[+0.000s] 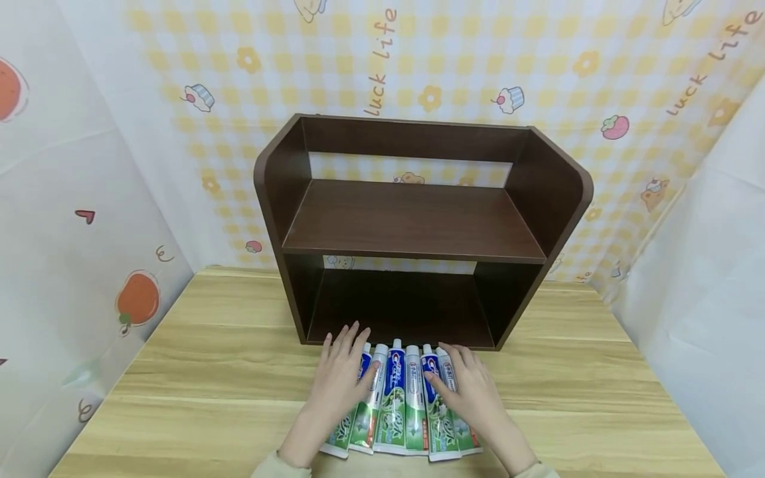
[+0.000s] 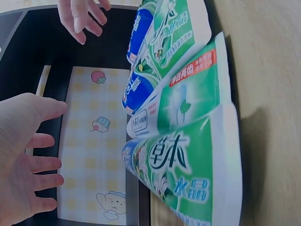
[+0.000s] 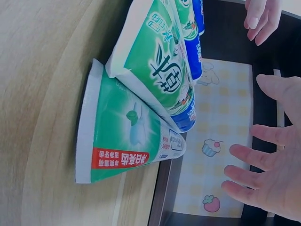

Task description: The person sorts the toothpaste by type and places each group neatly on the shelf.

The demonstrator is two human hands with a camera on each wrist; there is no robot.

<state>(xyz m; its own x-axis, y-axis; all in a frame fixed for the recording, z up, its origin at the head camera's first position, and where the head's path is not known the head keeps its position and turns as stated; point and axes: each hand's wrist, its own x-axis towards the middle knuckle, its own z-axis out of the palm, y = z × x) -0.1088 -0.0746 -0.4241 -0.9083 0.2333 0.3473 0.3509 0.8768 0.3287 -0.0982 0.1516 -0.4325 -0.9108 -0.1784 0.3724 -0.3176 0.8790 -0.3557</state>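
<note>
Several toothpaste tubes (image 1: 392, 405) in green, white and blue lie side by side on the table, caps toward a dark brown two-tier shelf (image 1: 412, 222). Over the left end of the row is my left hand (image 1: 339, 375), fingers extended and apart from the tubes. The left wrist view shows its fingers spread, with a green tube (image 2: 174, 165) nearest. My right hand (image 1: 475, 392) is held over the right end, palm down and fingers loosely straight. In the right wrist view, a green tube with a red label (image 3: 124, 127) lies below it; nothing is in its grasp.
The shelf stands on the wood-grain table (image 1: 197, 372) behind the tubes, its lower compartment (image 1: 400, 305) facing the row. A yellow-checked cloth (image 1: 418, 60) hangs behind it. White patterned sheets (image 1: 66, 219) flank the table on both sides.
</note>
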